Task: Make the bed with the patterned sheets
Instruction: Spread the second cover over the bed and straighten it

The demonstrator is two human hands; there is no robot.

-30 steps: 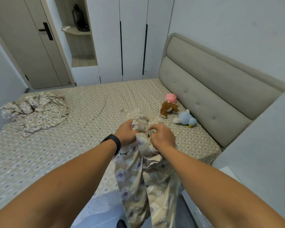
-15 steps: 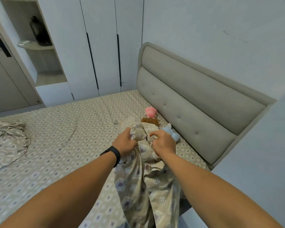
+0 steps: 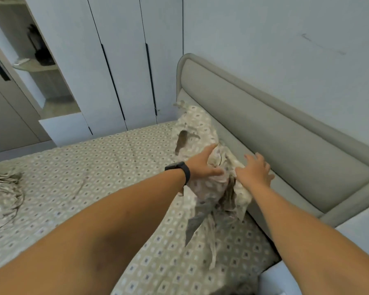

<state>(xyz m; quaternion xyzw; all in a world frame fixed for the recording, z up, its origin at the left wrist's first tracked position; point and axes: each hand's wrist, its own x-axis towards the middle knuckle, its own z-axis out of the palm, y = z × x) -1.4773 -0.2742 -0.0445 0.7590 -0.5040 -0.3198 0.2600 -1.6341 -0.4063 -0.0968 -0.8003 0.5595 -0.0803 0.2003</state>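
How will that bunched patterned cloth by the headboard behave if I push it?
Probably floppy: the patterned cloth hangs in crumpled folds, with no shape of its own. Likely light, since its far end stands up by the headboard. A push from the open left hand would likely crumple it, not slide it.

Lighting's pretty flat and even here, soft indoor light with a cool grey cast, no obvious source in view. Shadows are weak, just a faint dark patch under the bunched patterned sheet [image 3: 202,167] and along the headboard [image 3: 275,133] edge. No glare anywhere. The sheet and both hands look smeared with motion blur, and the whole shot is a bit soft. Wide-angle lens bends the wardrobe doors [image 3: 115,60] and stretches the forearms huge at the bottom corners.
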